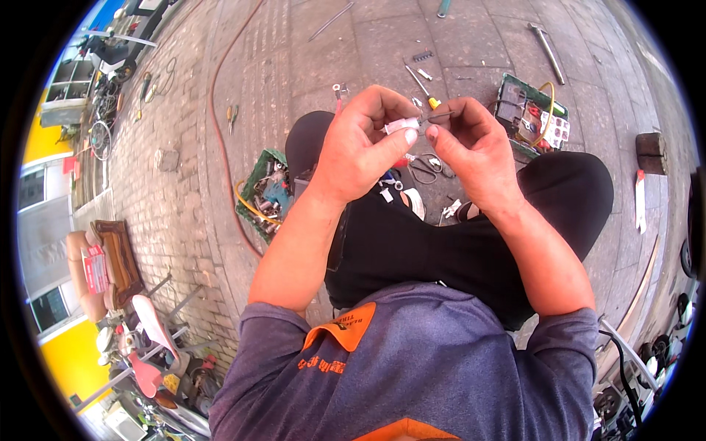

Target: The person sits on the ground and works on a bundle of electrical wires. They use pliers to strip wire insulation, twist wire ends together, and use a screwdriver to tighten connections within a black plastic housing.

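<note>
Both hands are close together above the gap between my knees. Between the thumb and fingers of my left hand [351,143] is a small whitish, translucent tube-like piece [401,126]; its exact kind is unclear. My right hand [476,154] pinches a thin dark piece [440,115], its tip close to the tube's end. Whether the two touch, I cannot tell. Below my hands, scissors [425,169] lie on the ground by my feet. A screwdriver with a yellow handle [434,103] lies just beyond my fingers.
Green baskets of tools and parts stand left [255,229] and right [509,136] of my legs. A long hose [213,110] crosses the paving. A socket wrench-like bar [548,55] and a wooden block [651,153] lie to the right. An armchair [116,263] stands left.
</note>
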The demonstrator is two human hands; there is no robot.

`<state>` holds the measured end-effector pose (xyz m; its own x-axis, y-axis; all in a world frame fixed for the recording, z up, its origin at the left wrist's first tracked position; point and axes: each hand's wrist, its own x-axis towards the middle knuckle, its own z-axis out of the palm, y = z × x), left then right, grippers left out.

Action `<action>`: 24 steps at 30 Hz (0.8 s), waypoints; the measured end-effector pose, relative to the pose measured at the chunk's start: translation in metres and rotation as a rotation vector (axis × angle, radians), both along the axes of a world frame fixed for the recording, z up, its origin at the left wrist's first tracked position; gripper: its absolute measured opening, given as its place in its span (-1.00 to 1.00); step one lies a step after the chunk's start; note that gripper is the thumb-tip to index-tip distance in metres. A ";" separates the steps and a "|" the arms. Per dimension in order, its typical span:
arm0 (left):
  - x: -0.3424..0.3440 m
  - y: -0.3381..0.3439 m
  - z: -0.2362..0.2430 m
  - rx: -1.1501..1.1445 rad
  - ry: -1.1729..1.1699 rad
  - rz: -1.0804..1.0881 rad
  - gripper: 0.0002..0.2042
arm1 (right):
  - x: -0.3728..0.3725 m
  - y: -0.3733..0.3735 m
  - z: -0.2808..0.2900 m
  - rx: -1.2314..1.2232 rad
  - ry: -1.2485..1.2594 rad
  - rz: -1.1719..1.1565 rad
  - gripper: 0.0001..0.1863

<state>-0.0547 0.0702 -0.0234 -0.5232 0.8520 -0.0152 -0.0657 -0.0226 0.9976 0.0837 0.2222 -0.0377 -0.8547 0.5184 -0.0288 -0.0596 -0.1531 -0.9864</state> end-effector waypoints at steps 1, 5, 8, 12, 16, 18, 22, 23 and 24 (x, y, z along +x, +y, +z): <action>0.000 -0.001 0.001 -0.014 0.007 -0.003 -0.75 | 0.000 0.001 0.001 -0.009 -0.024 0.012 -0.84; 0.002 -0.001 -0.001 -0.028 0.066 -0.018 -0.74 | 0.001 0.003 0.001 -0.069 -0.048 0.037 -0.83; 0.003 0.000 0.001 -0.022 0.028 -0.030 -0.75 | 0.000 0.003 0.000 -0.072 -0.033 0.040 -0.84; 0.008 0.002 0.008 -0.072 -0.054 -0.014 -0.75 | 0.002 0.004 -0.003 -0.108 -0.006 0.036 -0.86; 0.007 0.001 0.009 -0.072 -0.055 -0.036 -0.77 | 0.004 0.006 0.000 -0.098 -0.013 0.057 -0.89; 0.006 0.001 0.005 -0.047 -0.005 -0.032 -0.79 | 0.003 0.006 -0.003 -0.097 0.015 0.044 -0.90; 0.006 0.003 -0.001 -0.038 0.099 0.027 -0.83 | 0.004 0.008 -0.005 -0.080 0.022 0.041 -0.91; 0.007 0.003 -0.001 -0.045 0.121 0.049 -0.83 | 0.004 0.008 -0.004 -0.077 0.021 0.048 -0.91; 0.007 0.004 -0.002 -0.041 0.142 0.058 -0.83 | 0.005 0.008 -0.003 -0.073 0.022 0.055 -0.91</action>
